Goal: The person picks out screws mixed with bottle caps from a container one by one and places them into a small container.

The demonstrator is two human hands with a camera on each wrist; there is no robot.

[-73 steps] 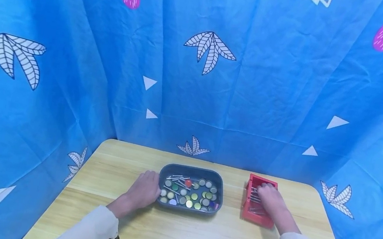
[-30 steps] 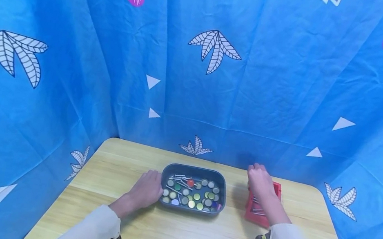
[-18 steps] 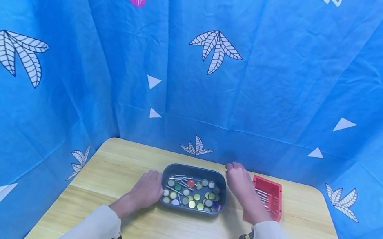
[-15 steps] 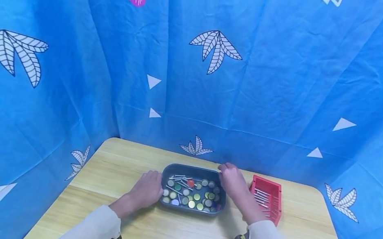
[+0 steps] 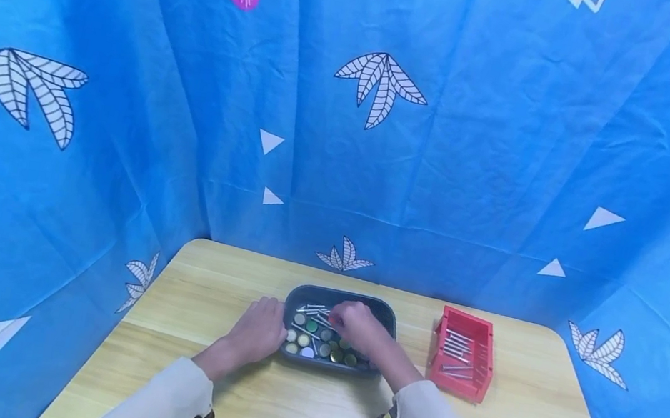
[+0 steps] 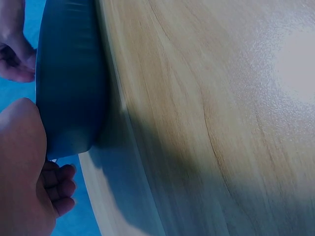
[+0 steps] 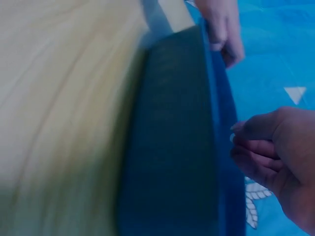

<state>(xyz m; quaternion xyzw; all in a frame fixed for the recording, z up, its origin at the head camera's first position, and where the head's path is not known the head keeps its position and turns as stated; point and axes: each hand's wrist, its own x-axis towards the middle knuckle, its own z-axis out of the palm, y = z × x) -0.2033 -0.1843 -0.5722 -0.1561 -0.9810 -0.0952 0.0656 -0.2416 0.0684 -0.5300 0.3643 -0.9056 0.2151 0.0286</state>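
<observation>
A dark grey tray (image 5: 332, 367) holds round bottle caps (image 5: 303, 341) in gold, white and green, with several thin silver screws (image 5: 311, 309) among them. My left hand (image 5: 260, 328) grips the tray's left end; the left wrist view shows its thumb and curled fingers about the tray wall (image 6: 74, 83). Over the inside of the tray, my right hand (image 5: 358, 326) reaches down near the screws and hides the caps beneath it. The right wrist view shows that hand (image 7: 280, 157) with bent, relaxed fingers beside the rim, thumb and fingertips close together, nothing seen between them.
To the right stands a red box (image 5: 484, 377) with several silver screws (image 5: 458, 346) lying in it. Both containers rest on a light wooden table (image 5: 304, 414). A blue patterned curtain (image 5: 481, 187) encloses the table's back and sides.
My right hand has left the red box, travelled left past its back edge and come down into the grey tray. The left hand keeps its grip on the tray.
</observation>
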